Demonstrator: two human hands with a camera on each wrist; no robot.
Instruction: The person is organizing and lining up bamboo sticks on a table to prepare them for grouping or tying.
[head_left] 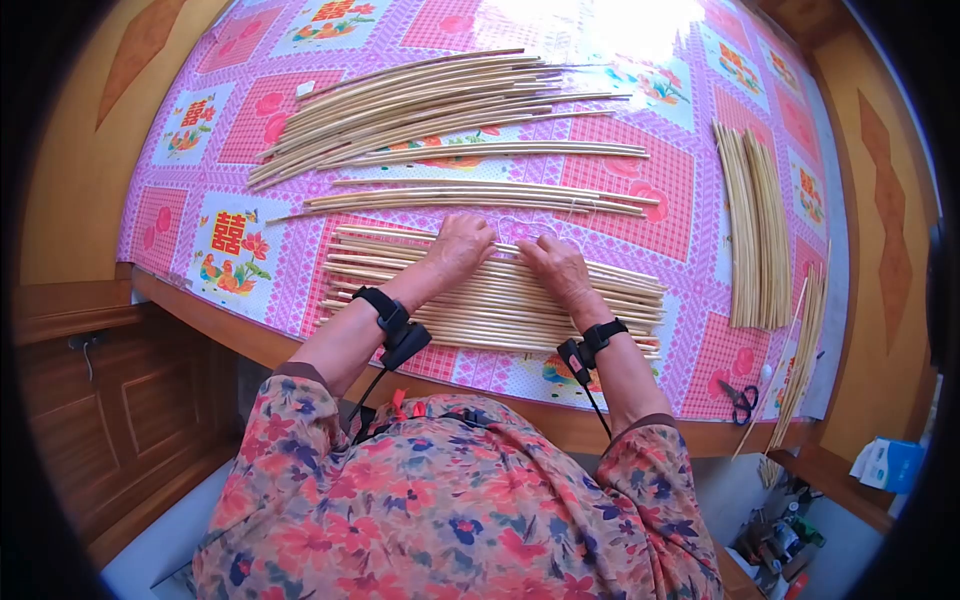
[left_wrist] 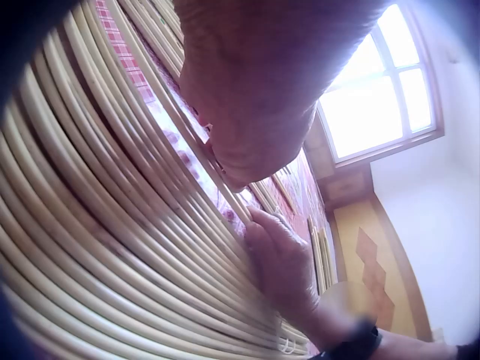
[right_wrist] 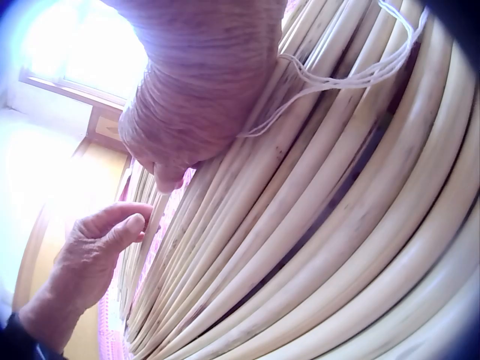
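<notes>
Many pale, thin sticks [head_left: 480,300] lie side by side in a wide row near the table's front. At the row's far edge, the left hand [head_left: 463,248] and right hand [head_left: 556,270] pinch one stick, a short gap apart. In the left wrist view this stick [left_wrist: 176,112] runs from the left hand [left_wrist: 255,82] to the right hand's [left_wrist: 283,259] thumb and fingers. White string [right_wrist: 360,81] crosses the row beside the right hand [right_wrist: 206,82] in the right wrist view. The left hand [right_wrist: 94,251] appears there with thumb and finger at the stick.
Loose sticks [head_left: 400,105] are spread beyond the hands, with thinner groups [head_left: 480,196] nearer the row. At the right lie a thick bundle [head_left: 755,230], a narrower bundle [head_left: 803,350] over the table edge, and scissors [head_left: 742,402]. A patterned pink cloth [head_left: 155,225] covers the table.
</notes>
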